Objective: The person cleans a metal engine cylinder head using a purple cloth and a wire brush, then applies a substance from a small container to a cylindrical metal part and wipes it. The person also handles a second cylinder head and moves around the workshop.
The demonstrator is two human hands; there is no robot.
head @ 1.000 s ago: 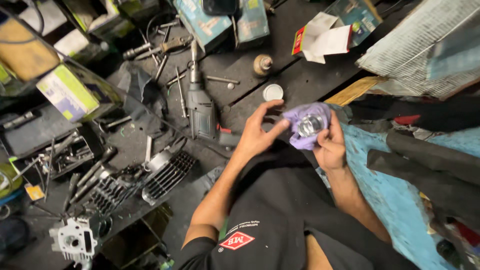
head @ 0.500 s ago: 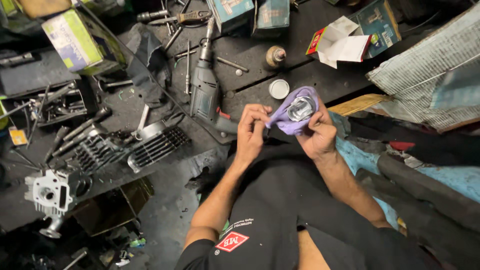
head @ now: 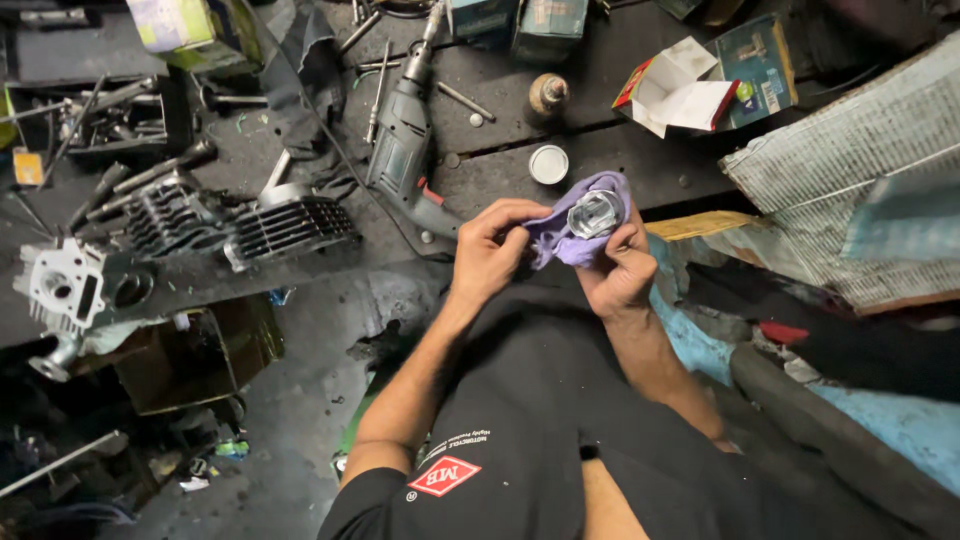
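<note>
Since half a second ago, both my hands have drifted slightly right above the worktop [head: 620,150]; left hand [head: 490,255] pinches the purple cloth [head: 560,240], right hand [head: 620,275] cradles the metal piston [head: 595,212], wiping apparently midway.

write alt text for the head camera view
Seen from above, a person's left hand and right hand hold a shiny metal part wrapped in a purple cloth. Beyond them, a dark workbench holds a power drill, finned engine parts and open boxes.
</note>
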